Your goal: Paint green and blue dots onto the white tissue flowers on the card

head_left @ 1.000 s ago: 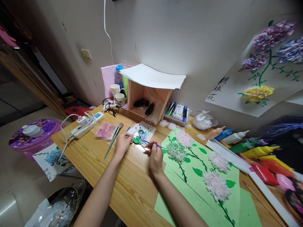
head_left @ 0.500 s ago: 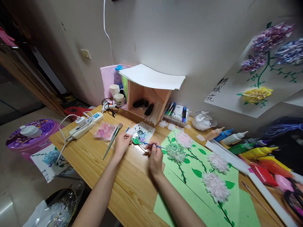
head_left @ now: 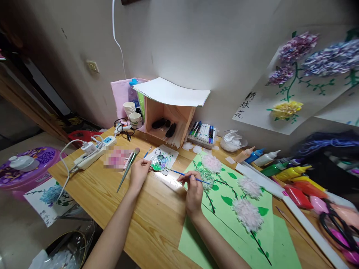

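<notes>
My left hand (head_left: pixel 139 173) pinches the edge of a small round paint palette (head_left: pixel 158 164), which has green and dark paint in its wells. It rests on a paint-spotted white sheet (head_left: pixel 171 156). In my right hand (head_left: pixel 194 192) is a slim blue paintbrush (head_left: pixel 177 172), its tip pointing left at the palette's right rim. Beneath and beside that hand lies green paper (head_left: pixel 215 233) with leaves, stems and several fluffy paper flowers. The green-tinted flower (head_left: pixel 206 175) is partly hidden by my right hand; a pale pink flower (head_left: pixel 248 215) lies farther right.
Left of the palette lie a large makeup-style brush (head_left: pixel 127 172) and a power strip (head_left: pixel 94 154). Behind stand paper cups (head_left: pixel 135 120), an open box (head_left: pixel 168 108) and a marker case (head_left: pixel 203 134). Paint bottles (head_left: pixel 291 172) and black scissors (head_left: pixel 336 228) lie at the right.
My right hand has drawn the paintbrush rightward, from over the palette to its rim, and now overlaps the green-tinted flower. My left hand stays on the palette. The view has swung slightly right.
</notes>
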`<state>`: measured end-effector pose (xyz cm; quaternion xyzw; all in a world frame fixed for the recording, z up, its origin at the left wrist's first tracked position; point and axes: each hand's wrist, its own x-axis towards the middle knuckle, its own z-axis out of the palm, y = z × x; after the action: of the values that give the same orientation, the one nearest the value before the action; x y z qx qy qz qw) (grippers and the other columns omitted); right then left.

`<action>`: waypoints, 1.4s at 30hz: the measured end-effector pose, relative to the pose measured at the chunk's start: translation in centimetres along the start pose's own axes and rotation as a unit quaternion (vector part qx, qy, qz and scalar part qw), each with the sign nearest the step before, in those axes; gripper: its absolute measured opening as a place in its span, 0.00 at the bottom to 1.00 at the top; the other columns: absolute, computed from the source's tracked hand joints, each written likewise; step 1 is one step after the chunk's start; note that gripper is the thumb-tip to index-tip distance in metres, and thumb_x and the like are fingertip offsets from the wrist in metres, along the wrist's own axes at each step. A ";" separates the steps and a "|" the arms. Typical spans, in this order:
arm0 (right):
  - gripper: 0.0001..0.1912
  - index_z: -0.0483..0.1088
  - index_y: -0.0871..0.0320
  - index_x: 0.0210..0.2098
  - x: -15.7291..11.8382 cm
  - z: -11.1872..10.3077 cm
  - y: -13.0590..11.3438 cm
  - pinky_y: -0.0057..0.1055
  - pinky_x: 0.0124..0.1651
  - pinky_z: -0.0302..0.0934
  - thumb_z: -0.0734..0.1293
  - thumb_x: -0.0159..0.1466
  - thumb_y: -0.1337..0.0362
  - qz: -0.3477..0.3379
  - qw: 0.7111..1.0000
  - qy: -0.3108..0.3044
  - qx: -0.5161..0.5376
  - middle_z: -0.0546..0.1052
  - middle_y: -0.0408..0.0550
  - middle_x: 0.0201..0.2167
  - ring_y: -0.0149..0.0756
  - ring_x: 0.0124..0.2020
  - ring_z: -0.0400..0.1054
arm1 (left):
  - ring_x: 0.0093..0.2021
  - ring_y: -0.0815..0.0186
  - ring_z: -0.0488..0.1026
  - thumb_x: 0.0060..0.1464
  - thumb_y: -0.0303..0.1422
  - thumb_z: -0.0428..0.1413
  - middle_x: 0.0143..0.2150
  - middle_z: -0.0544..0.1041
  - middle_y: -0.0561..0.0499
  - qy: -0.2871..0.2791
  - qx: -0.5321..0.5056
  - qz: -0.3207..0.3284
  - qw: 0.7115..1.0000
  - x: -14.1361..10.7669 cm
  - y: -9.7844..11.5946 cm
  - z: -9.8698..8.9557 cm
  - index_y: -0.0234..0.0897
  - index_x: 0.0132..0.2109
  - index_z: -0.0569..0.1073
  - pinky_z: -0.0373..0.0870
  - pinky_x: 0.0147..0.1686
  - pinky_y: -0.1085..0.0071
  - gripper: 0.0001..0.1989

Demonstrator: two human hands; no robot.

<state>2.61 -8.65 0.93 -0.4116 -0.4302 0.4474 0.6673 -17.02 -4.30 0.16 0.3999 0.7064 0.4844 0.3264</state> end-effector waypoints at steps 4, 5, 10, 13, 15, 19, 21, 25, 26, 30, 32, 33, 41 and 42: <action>0.10 0.68 0.55 0.32 -0.6 -4.8 -2.7 0.29 0.27 0.62 0.61 0.65 0.58 -0.024 0.999 0.039 -0.005 0.77 0.43 0.22 0.33 0.24 0.71 | 0.39 0.51 0.77 0.53 0.38 0.55 0.32 0.80 0.42 0.038 0.074 0.051 0.995 -0.8 1.0 -0.7 0.36 0.32 0.76 0.71 0.45 0.59 0.10; 0.09 0.68 0.56 0.32 -0.7 -6.3 -3.4 0.29 0.27 0.62 0.62 0.65 0.59 -0.036 0.998 0.053 -0.014 0.77 0.43 0.23 0.33 0.25 0.72 | 0.42 0.50 0.76 0.54 0.37 0.54 0.37 0.80 0.40 0.057 0.098 0.075 0.991 -1.2 1.5 -0.6 0.36 0.33 0.76 0.69 0.48 0.59 0.10; 0.07 0.70 0.58 0.29 -0.5 -13.6 -7.2 0.29 0.25 0.62 0.65 0.60 0.62 -0.123 0.980 0.150 -0.047 0.76 0.43 0.23 0.35 0.23 0.73 | 0.40 0.55 0.76 0.58 0.40 0.50 0.40 0.80 0.42 -0.040 0.138 0.177 0.974 -5.0 3.7 2.3 0.37 0.36 0.77 0.69 0.42 0.64 0.14; 0.05 0.69 0.58 0.27 0.5 -16.5 -9.9 0.29 0.24 0.60 0.64 0.56 0.64 -0.188 0.953 0.229 -0.063 0.73 0.41 0.24 0.34 0.21 0.73 | 0.43 0.54 0.76 0.56 0.38 0.52 0.41 0.81 0.42 -0.183 0.127 0.139 0.965 -6.9 4.6 5.2 0.38 0.36 0.77 0.69 0.43 0.65 0.12; 0.05 0.68 0.58 0.26 1.3 -17.5 -11.6 0.30 0.23 0.60 0.63 0.56 0.64 -0.221 0.939 0.253 -0.073 0.71 0.40 0.24 0.34 0.20 0.72 | 0.47 0.53 0.76 0.55 0.35 0.53 0.43 0.81 0.41 -0.199 0.145 0.114 0.963 -7.2 4.9 6.7 0.38 0.35 0.77 0.67 0.47 0.64 0.09; 0.05 0.67 0.58 0.26 2.7 -18.4 -14.0 0.30 0.22 0.58 0.61 0.55 0.65 -0.271 0.924 0.261 -0.073 0.68 0.39 0.24 0.33 0.18 0.70 | 0.41 0.53 0.76 0.49 0.32 0.57 0.35 0.80 0.43 -0.191 0.164 0.073 0.965 -6.3 4.8 8.1 0.37 0.31 0.75 0.66 0.42 0.65 0.04; 0.05 0.67 0.57 0.27 3.3 -18.4 -14.7 0.30 0.21 0.58 0.61 0.55 0.64 -0.281 0.921 0.261 -0.067 0.68 0.39 0.24 0.32 0.18 0.70 | 0.34 0.56 0.75 0.46 0.32 0.58 0.28 0.78 0.47 -0.202 0.160 0.049 0.965 -5.7 4.7 8.4 0.37 0.30 0.74 0.66 0.35 0.68 0.03; 0.05 0.67 0.56 0.26 4.4 -18.5 -15.7 0.29 0.22 0.59 0.60 0.55 0.64 -0.280 0.920 0.267 -0.058 0.67 0.38 0.22 0.33 0.19 0.69 | 0.23 0.62 0.71 0.45 0.36 0.57 0.20 0.72 0.53 -0.250 0.133 0.003 0.959 -5.5 5.1 8.8 0.38 0.23 0.70 0.63 0.25 0.72 0.08; 0.05 0.67 0.56 0.26 4.6 -18.5 -15.9 0.29 0.22 0.59 0.60 0.55 0.64 -0.279 0.920 0.270 -0.053 0.67 0.38 0.22 0.33 0.19 0.69 | 0.23 0.62 0.70 0.46 0.37 0.57 0.19 0.71 0.53 -0.265 0.123 -0.004 0.956 -5.6 5.4 8.9 0.38 0.22 0.70 0.62 0.24 0.72 0.10; 0.05 0.67 0.57 0.27 5.0 -18.5 -16.6 0.28 0.22 0.59 0.60 0.56 0.65 -0.273 0.930 0.245 -0.035 0.69 0.39 0.23 0.32 0.19 0.70 | 0.25 0.63 0.70 0.47 0.40 0.57 0.22 0.74 0.51 -0.326 0.080 -0.016 0.942 -5.6 6.9 9.6 0.38 0.21 0.72 0.63 0.24 0.73 0.13; 0.05 0.67 0.57 0.27 5.0 -18.5 -17.2 0.28 0.22 0.58 0.60 0.55 0.66 -0.267 0.937 0.223 -0.038 0.70 0.39 0.22 0.32 0.19 0.70 | 0.25 0.64 0.69 0.46 0.40 0.58 0.23 0.75 0.52 -0.346 0.061 -0.024 0.936 -5.3 7.5 10.2 0.38 0.21 0.73 0.63 0.23 0.74 0.12; 0.05 0.67 0.57 0.27 5.0 -18.6 -17.6 0.28 0.22 0.58 0.60 0.55 0.66 -0.262 0.940 0.216 -0.041 0.70 0.39 0.21 0.32 0.19 0.70 | 0.24 0.65 0.68 0.45 0.40 0.59 0.22 0.73 0.53 -0.355 0.054 -0.030 0.933 -5.2 7.6 10.5 0.38 0.21 0.72 0.61 0.22 0.74 0.12; 0.05 0.69 0.57 0.23 4.7 -19.7 -23.1 0.30 0.20 0.57 0.62 0.50 0.65 -0.189 0.958 0.208 -0.050 0.70 0.41 0.17 0.33 0.18 0.70 | 0.22 0.69 0.64 0.43 0.39 0.59 0.22 0.71 0.52 -0.408 0.010 -0.076 0.910 -5.2 10.2 9.6 0.37 0.22 0.71 0.59 0.20 0.77 0.11; 0.05 0.70 0.57 0.23 4.5 -19.8 -23.7 0.30 0.19 0.57 0.62 0.50 0.65 -0.189 0.957 0.210 -0.055 0.70 0.41 0.17 0.33 0.17 0.69 | 0.23 0.70 0.65 0.43 0.38 0.59 0.24 0.72 0.52 -0.408 0.000 -0.077 0.910 -5.3 10.9 9.2 0.36 0.23 0.72 0.60 0.21 0.77 0.10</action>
<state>28.02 -13.82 18.23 -0.4438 -0.3742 0.1915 0.7914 -3.98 -2.79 7.91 0.5074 0.5404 0.2523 0.6220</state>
